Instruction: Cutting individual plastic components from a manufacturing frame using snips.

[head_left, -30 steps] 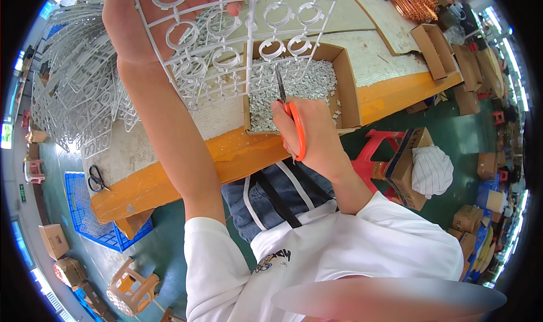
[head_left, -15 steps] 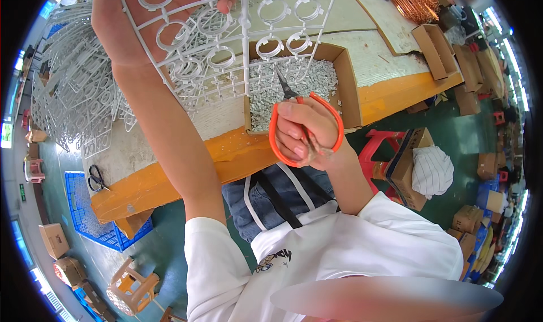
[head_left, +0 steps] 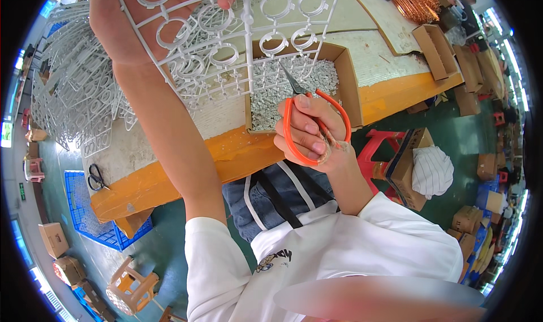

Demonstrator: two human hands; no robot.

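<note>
The heap of white frames (head_left: 73, 90) lies at the far left of the desk (head_left: 133, 152), probably so that it is near the left hand (head_left: 120, 31). Below it, black scissors (head_left: 95, 178) rest by the desk's edge, apart from the work.

The left hand is raised and partly cut off by the top border, its grip closed on a frame (head_left: 248, 42). Holding it up like this seems to keep the frame clear of the desk and turn its face toward the wearer. The palm lies behind the rings at the frame's left side, with fingers near the central bar; most of the frame extends below and to the right of this grip, its lower part hanging unsupported.

Under that lower right part sits an open box (head_left: 348, 87) of small pale bits (head_left: 271, 113), a spot that suggests it is there to catch them. The snips (head_left: 298, 87) point up and left across the box, likely angled to reach the lower bars. Their tip overlaps the frame just below the rings; whether it touches cannot be told.

The right hand (head_left: 308, 127) has its grip closed around the orange handles, fingers curled within them. The frame lies above and left of this grip, apart from the fingers.
</note>
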